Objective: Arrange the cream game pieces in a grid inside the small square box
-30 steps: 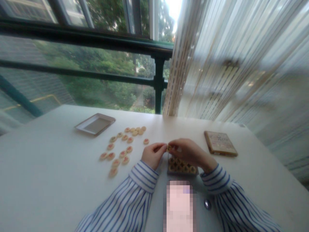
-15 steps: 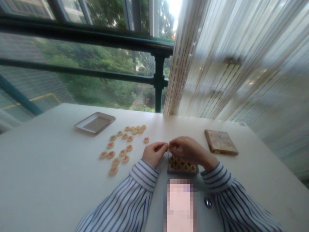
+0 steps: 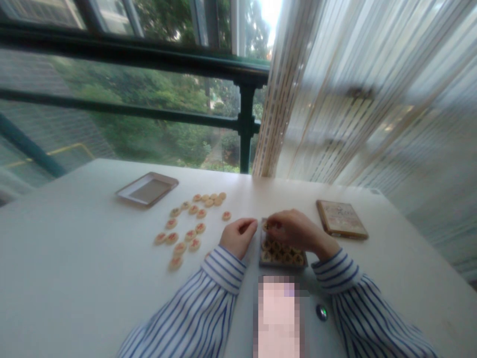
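Small round tan wooden disc [image 3: 266,226] is pinched in the right hand [image 3: 294,231] fingertips, over the far corner of a shallow square box [image 3: 283,265] full of similar discs. Left hand [image 3: 237,237] rests loosely curled, holding nothing, just beside it on the white bench [image 3: 74,278], with loose red-marked discs [image 3: 186,228] scattered further left.

L hand [image 3: 238,237]: low, fingers half-curled and slack, thumb lying along index tip, small shadowed hollow betw. them. R hand [image 3: 296,232]: back up, wrist bent inward, fingertips [image 3: 270,225] bunched in a tight pinch, pointing twd L hand. Hands close, narrow gap, not touching. L forearm [image 3: 201,308] comes in from lower left, R forearm [image 3: 357,308] from lower right, converging. Both in striped sleeves, cuffs at wrists.
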`<state>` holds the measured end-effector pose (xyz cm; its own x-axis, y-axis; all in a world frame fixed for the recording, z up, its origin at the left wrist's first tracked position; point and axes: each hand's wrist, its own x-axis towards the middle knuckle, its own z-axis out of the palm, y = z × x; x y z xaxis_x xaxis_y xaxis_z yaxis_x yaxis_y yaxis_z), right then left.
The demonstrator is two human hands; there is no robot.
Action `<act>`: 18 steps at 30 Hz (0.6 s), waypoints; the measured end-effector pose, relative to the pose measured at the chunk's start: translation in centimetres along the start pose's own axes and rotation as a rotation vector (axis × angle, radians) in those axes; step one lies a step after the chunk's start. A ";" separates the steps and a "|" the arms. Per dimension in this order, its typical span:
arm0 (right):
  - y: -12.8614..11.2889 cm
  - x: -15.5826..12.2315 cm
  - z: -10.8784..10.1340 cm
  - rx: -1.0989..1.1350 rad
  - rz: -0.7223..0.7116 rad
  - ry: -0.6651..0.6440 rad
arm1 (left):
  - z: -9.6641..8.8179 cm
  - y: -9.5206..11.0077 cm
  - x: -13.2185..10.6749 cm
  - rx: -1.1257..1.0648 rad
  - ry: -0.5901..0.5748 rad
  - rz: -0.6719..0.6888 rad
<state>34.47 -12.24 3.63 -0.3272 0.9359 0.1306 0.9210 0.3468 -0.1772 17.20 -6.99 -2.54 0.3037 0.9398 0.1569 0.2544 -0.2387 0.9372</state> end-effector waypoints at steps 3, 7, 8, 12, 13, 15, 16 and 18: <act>0.1 0.1 0.1 -0.035 0.015 -0.038 | 0.1 -0.3 0.0 0.028 -0.006 0.009; 0.3 0.2 0.2 -0.047 0.024 -0.080 | 0.3 -0.5 -0.1 0.075 0.002 0.046; 0.3 0.2 0.2 -0.050 0.022 -0.086 | 0.4 -0.6 -0.2 0.091 0.004 0.058; 0.4 0.3 0.4 -0.064 0.012 -0.116 | 0.5 -0.7 -0.3 0.148 -0.003 0.120; 0.4 0.3 0.5 -0.066 0.011 -0.123 | 0.5 -0.7 -0.3 0.159 -0.007 0.136; 0.4 0.3 0.7 -0.070 0.013 -0.129 | 0.5 -0.6 -0.3 0.172 -0.010 0.161; 0.4 0.3 0.7 -0.071 0.013 -0.132 | 0.5 -0.6 -0.3 0.176 -0.008 0.170; 0.4 0.2 0.8 -0.073 0.013 -0.147 | 0.5 -0.5 -0.4 0.182 -0.007 0.182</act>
<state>34.57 -11.83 2.83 -0.3376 0.9411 -0.0160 0.9366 0.3342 -0.1055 17.37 -7.32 -3.26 0.3660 0.8755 0.3155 0.3560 -0.4449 0.8218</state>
